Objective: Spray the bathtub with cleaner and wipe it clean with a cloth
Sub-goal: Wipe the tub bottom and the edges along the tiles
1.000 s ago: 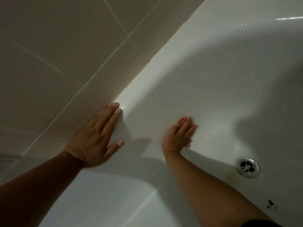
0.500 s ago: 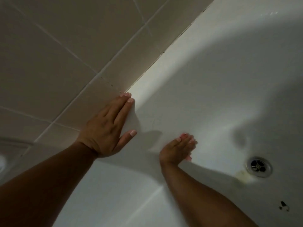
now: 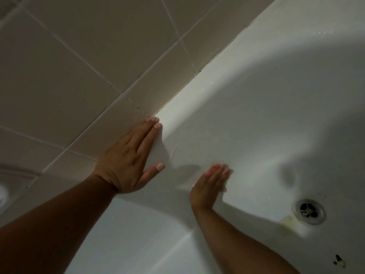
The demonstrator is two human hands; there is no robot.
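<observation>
The left hand lies flat on the rim of the white bathtub, fingers straight and together, thumb spread, gripping nothing. Just beside it, lower inside the tub, the right hand presses straight fingers against the sloping inner wall; it is slightly blurred and also holds nothing. Farther right, a metal drain sits on the tub floor, with a yellowish stain beside it. The tiled wall rises beyond the rim.

There's the white glossy bathtub, grey shadows lying across it. Beige square wall tiles, pale grout lines crossing in a grid. Round silver metal drain, a yellowish stain right beside it, black specks lower right. Pale pink nails on the left hand.
</observation>
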